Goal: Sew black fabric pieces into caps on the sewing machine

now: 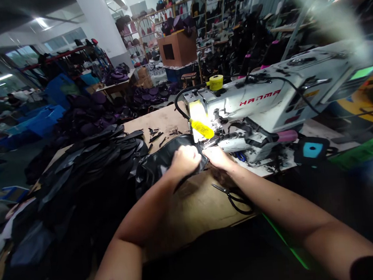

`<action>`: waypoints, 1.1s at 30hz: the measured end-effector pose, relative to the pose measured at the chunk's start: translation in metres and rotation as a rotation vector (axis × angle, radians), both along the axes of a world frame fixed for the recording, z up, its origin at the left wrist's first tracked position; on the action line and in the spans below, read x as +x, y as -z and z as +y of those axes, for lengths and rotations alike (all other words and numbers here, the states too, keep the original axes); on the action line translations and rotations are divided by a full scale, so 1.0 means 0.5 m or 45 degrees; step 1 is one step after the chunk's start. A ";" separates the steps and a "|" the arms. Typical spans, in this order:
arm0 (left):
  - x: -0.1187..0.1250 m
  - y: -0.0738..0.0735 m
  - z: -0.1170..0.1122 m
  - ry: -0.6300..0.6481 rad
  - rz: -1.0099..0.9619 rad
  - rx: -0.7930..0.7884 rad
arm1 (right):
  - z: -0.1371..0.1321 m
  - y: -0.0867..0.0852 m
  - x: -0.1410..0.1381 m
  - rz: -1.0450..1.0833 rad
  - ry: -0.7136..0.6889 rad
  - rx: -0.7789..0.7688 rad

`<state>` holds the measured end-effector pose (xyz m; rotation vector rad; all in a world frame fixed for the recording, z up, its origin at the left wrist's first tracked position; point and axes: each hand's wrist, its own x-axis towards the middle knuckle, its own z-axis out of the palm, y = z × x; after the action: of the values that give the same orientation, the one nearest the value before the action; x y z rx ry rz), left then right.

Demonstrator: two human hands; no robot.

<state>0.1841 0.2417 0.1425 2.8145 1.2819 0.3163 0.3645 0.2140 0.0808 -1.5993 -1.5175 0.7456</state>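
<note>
A white sewing machine [229,107] stands across the table, its yellow lamp [202,129] shining on the needle area. Just left of the needle area, my left hand [187,158] is closed on a shiny black piece of leather-like material [162,160]. My right hand [217,157] is closed at the right edge of the same piece, close to the machine's free arm [235,144]. The fingertips of both hands are partly hidden, and the needle is lost in the glare. Below my hands lies a pair of black-handled scissors [235,198] on the tan tabletop.
A big heap of black cut pieces [90,167] covers the table's left side. Dark scraps [155,135] lie behind the work. On the right are a black and turquoise pouch [312,149] and a green basket [365,147]. A cardboard box [178,49] stands farther back.
</note>
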 end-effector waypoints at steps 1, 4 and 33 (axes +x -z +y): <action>-0.022 -0.011 0.030 -0.134 -0.044 0.064 | -0.003 -0.002 0.001 -0.011 0.012 -0.005; -0.089 -0.025 0.122 -0.468 -0.013 0.087 | -0.013 -0.013 -0.003 -0.016 0.052 -0.063; -0.325 0.000 0.023 -0.532 -0.432 -0.230 | -0.239 0.119 0.052 -0.187 -0.215 -0.587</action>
<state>0.0218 0.2530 0.1427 2.2057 1.6970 0.6222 0.3903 0.0945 0.0212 -1.9084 -1.6855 1.1601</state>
